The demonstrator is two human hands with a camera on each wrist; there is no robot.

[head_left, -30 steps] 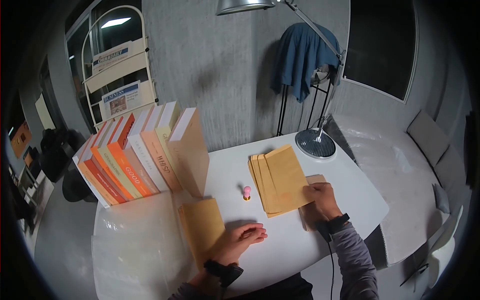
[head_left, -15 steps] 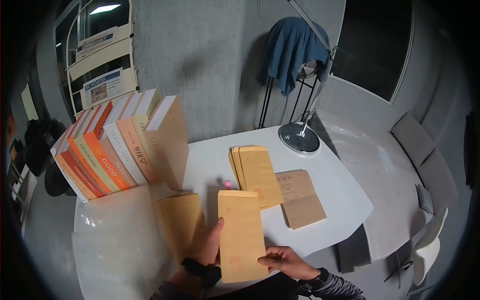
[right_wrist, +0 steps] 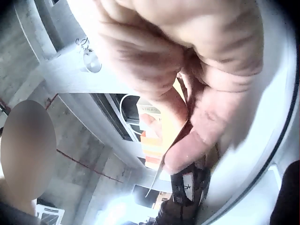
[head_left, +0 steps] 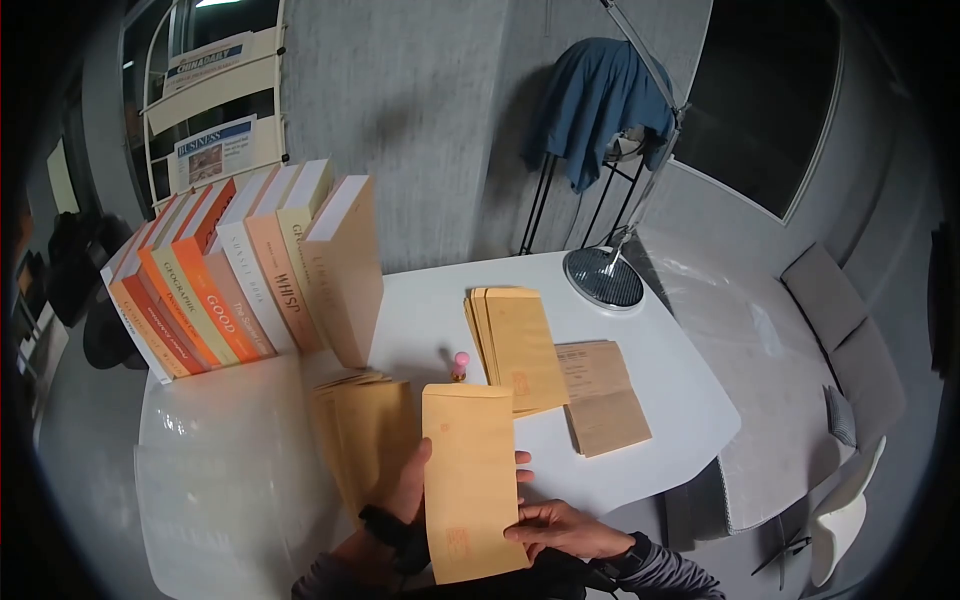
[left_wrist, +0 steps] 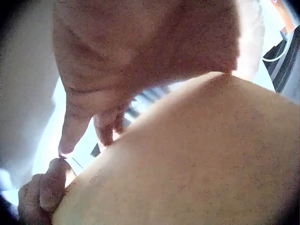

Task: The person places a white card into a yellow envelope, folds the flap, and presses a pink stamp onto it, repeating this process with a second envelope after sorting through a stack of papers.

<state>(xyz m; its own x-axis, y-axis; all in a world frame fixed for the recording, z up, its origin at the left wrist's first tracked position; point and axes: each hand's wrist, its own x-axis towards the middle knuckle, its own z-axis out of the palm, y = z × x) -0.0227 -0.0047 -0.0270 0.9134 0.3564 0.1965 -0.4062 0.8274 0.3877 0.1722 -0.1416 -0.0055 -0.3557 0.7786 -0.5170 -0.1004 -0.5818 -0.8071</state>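
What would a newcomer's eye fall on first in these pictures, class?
First, the yellow-brown envelope held upright over the near edge of the white table, the left hand behind it and the right hand gripping its lower edge. Next, the leaning row of orange and cream books at back left.

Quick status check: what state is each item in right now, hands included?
Held envelope: lifted off the table, flap end up.
Left hand: grips its left edge.
Right hand: pinches its lower right edge.
Envelope stack: lying flat.
Books: standing, leaning.
Pink stamp: upright.
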